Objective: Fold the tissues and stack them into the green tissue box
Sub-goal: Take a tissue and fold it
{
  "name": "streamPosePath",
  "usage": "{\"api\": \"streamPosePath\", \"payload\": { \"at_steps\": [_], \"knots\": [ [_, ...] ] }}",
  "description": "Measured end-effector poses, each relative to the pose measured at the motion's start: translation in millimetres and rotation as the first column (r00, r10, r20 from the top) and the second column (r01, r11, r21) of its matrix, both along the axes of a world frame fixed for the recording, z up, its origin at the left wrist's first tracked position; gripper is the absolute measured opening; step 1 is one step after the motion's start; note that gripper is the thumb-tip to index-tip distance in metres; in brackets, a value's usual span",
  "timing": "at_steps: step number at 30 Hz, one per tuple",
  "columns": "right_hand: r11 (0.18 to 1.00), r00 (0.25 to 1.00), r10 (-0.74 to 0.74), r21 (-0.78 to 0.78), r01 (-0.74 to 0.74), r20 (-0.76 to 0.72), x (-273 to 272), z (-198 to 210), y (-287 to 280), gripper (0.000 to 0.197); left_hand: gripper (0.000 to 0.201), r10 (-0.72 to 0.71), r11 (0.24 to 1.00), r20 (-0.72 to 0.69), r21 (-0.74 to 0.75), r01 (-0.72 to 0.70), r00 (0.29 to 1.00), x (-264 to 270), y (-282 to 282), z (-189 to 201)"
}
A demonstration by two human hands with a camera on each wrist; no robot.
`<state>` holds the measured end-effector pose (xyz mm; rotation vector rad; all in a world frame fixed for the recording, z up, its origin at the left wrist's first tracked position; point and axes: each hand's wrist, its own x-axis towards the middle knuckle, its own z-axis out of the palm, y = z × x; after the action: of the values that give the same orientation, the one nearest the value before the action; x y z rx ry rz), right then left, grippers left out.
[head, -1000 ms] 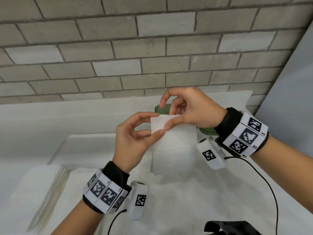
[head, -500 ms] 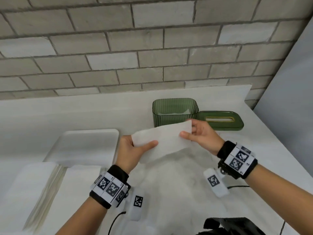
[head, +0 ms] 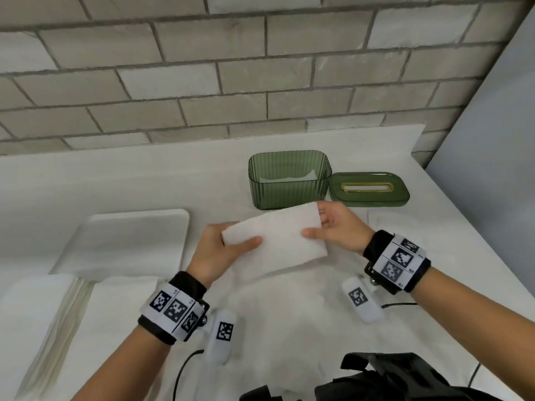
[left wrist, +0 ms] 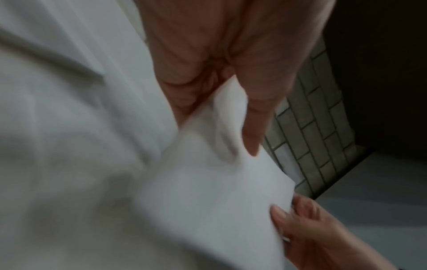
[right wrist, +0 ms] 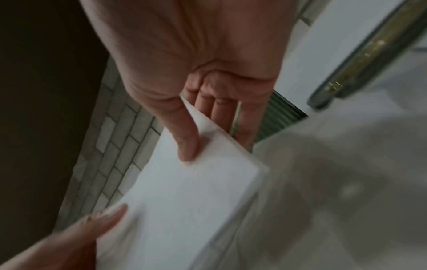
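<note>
Pinching the soft, light tissue (head: 275, 241) at both short ends, left hand (head: 215, 250) and right hand (head: 337, 231) hold it at the box's (head: 289, 180) 6 o'clock.

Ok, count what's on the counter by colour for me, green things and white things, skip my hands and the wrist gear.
Green: 2, the tissue box and its lid.
White: 3, the folded tissue held in both hands, the tray, the stack of tissues.
Total: 5.

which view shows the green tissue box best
The head view: the green tissue box stands whole and lidless, with white tissue inside, behind the folded tissue held by both hands. The right wrist view shows only a blurred strip of its ribbed wall. The left wrist view shows none of it.
</note>
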<state>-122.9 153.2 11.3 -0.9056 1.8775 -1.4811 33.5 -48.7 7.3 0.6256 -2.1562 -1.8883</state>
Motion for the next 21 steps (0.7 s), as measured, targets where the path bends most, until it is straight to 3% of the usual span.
{"api": "streamPosePath", "payload": {
  "at_steps": [3,5,7,8,10,12,14,17,19,21],
  "knots": [
    [0.983,0.972,0.164,0.110,-0.147,-0.170,3.3,17.7,-8.2,0.028,0.060,-0.059,0.953,-0.012,-0.299,0.053,0.998,1.0,-7.3,21.3],
    [0.968,0.940,0.233,0.156,-0.198,-0.251,13.4,25.6,-20.5,0.026,0.070,-0.192,0.905,0.059,-0.375,0.200,0.980,1.0,0.5,30.8],
    [0.973,0.929,0.221,0.127,-0.191,-0.298,23.4,31.7,-34.4,0.023,0.058,-0.293,0.900,0.102,-0.308,0.310,0.951,0.2,11.5,31.0],
    [0.984,0.935,0.176,0.089,-0.156,-0.308,27.0,34.7,-39.1,0.022,0.051,-0.288,0.909,0.078,-0.290,0.298,0.955,0.8,12.8,28.4],
    [0.999,0.947,0.046,0.006,-0.046,-0.318,31.1,36.8,-40.2,0.034,0.042,-0.187,0.945,-0.001,-0.274,0.179,0.982,3.1,5.4,20.2],
    [1.000,0.919,0.027,0.023,-0.019,-0.394,36.4,34.4,-28.3,0.049,0.024,-0.079,0.961,-0.050,-0.269,0.063,0.996,11.4,-7.6,14.1],
    [0.957,0.800,0.263,0.251,-0.145,-0.540,45.5,21.9,-9.5,0.050,0.026,0.005,0.974,-0.068,-0.225,-0.020,0.998,21.8,-19.9,11.3],
    [0.666,0.534,0.719,0.661,-0.346,-0.445,69.8,-6.4,16.1,0.052,0.047,0.069,0.971,-0.091,-0.222,-0.088,0.993,36.8,-24.3,12.7],
    [0.532,0.411,0.826,0.774,-0.343,-0.385,83.5,-17.6,23.5,0.068,0.064,0.090,0.971,-0.135,-0.208,-0.117,0.987,44.1,-21.6,13.4],
    [0.508,0.353,0.844,0.811,-0.290,-0.403,94.3,-19.7,24.4,0.073,0.074,0.060,0.969,-0.169,-0.226,-0.098,0.984,50.8,-15.8,14.9]
  ]
}}
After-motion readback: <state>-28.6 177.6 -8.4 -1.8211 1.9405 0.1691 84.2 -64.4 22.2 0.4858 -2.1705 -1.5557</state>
